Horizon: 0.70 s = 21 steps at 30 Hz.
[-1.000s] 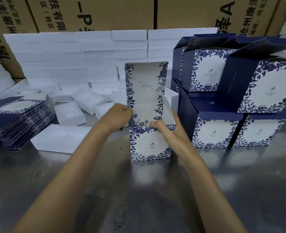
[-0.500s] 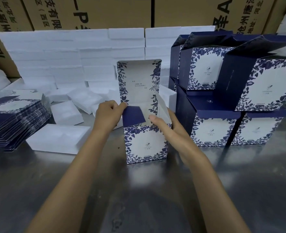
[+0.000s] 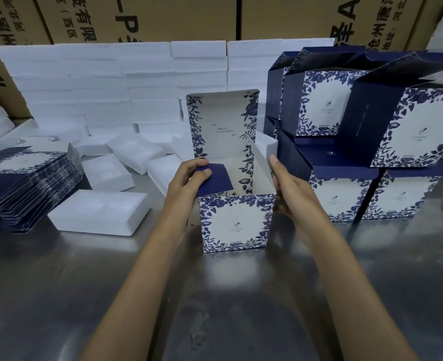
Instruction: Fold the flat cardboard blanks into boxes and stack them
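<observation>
While the steel table [image 3: 59,295] spread wide and shiny across the foreground, brown cartons [image 3: 142,19] with printed characters walled off the back, and a long bank of white foam blocks [image 3: 111,82] ran in front of them. Off to the right stood the stack of finished boxes [image 3: 371,142], navy with blue floral fronts, two tiers high. At the left edge sat the pile of flat blanks [image 3: 25,188], with loose foam trays [image 3: 98,212] lying just beside it. Dead centre on the table stood the box being folded [image 3: 234,221], upright, its lid raised and its top open. The left hand [image 3: 186,183] pinched the navy side flap [image 3: 216,179] between thumb and fingers, the flap tilted inward over the opening. The right hand [image 3: 290,194] lay against the box's right wall with its fingers straight, pressing flat and clasping nothing.
</observation>
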Each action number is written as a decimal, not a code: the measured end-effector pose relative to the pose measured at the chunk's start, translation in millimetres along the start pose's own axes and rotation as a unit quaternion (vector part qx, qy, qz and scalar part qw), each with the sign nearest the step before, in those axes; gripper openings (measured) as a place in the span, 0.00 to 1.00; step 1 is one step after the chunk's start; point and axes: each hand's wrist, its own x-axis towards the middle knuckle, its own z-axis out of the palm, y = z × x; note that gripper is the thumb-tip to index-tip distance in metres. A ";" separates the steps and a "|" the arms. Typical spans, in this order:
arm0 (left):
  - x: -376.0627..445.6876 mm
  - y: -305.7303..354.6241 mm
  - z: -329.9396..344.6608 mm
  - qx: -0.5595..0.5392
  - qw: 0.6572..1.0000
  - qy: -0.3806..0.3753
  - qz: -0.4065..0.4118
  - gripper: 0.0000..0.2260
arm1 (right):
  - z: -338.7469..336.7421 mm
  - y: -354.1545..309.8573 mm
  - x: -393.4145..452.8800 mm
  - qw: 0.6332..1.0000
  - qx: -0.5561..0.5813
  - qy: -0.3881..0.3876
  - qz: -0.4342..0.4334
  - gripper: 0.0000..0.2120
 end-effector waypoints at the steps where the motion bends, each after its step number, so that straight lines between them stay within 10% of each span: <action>1: -0.7 0.5 0.3 0.001 1.000 -0.004 -0.001 0.11 | -1.7 -1.7 -0.3 1.000 -0.023 -0.015 0.004 0.39; 6: -1.3 0.0 2.1 0.003 1.000 -0.008 -0.001 0.07 | -10.4 -13.0 0.2 0.994 -0.078 -0.075 -0.014 0.36; 10: -0.2 0.3 1.7 -0.007 1.000 -0.008 -0.009 0.08 | -11.3 -17.7 -1.2 0.983 -0.128 -0.127 -0.027 0.16; 21: 0.6 2.1 1.2 -0.003 1.000 -0.012 -0.019 0.10 | -12.7 -30.4 6.6 0.964 -0.227 -0.132 -0.039 0.15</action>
